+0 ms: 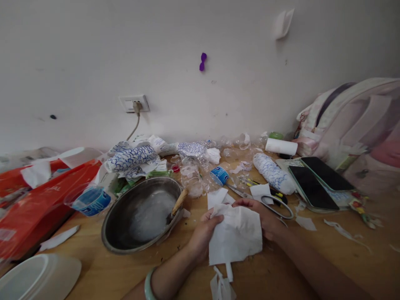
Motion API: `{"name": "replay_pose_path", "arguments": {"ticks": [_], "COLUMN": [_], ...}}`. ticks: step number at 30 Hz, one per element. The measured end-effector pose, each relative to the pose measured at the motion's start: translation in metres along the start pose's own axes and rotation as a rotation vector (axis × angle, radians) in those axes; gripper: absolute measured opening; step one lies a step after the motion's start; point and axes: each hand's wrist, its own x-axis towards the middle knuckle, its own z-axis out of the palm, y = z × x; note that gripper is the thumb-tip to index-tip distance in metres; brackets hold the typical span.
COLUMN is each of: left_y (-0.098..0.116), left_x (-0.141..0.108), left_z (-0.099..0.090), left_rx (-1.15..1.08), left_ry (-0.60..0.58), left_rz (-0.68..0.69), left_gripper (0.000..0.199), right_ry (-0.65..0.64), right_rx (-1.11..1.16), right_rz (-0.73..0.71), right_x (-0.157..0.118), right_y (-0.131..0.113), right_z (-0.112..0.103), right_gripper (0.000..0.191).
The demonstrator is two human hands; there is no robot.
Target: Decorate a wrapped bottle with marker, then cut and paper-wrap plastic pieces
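A white paper sheet (236, 237) is held up between both hands, low in the middle of the head view. My left hand (204, 231) grips its left side, thumb on the front. My right hand (261, 216) is at its right upper edge, with part of the fingers hidden behind the paper. Just beyond the right hand lie scissors (275, 205) and a small white paper piece (261, 191). Torn paper strips (222, 287) lie below the sheet. Left of my left hand stands a metal bowl (108, 233) with whitish liquid and a wooden-handled brush (179, 201).
Blue-scaled paper forms (134, 158) lie behind the bowl, another (273, 173) at the right. Clear plastic bottle pieces (191, 177) fill the back. Two phones (312, 187) and a pink backpack (353, 121) are right; a red bag (46, 200) and a white container (59, 275) are left.
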Motion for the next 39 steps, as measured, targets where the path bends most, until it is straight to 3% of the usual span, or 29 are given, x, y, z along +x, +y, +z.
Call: {"name": "replay_pose_path", "arguments": {"ticks": [7,18,34,39], "left_y": [0.0009,-0.0005,-0.0008,-0.0002], "left_x": [0.0017,0.0027,0.0025,-0.0002], "left_z": [0.0011,-0.0007,-0.0008,-0.0014], "left_rx": [0.001,0.04,0.061,0.093], "left_ry": [0.03,0.115,0.045,0.046], "left_rz": [0.003,0.041,0.013,0.034], "left_gripper": [0.031,0.035,0.047,0.062], "right_ry": [0.066,-0.04,-0.119,-0.05], "right_rx": [0.01,-0.093,-0.236,-0.281], "right_rz": [-0.102,-0.077,-0.111,-0.134], "right_x": [0.0053,0.0008,0.0021,0.0001], "right_y": [0.0011,0.0056,-0.0005,0.0006], "right_z": [0.0037,0.0023,-0.0027,0.0001], "right_gripper": [0.033,0.057,0.037,0.036]}}
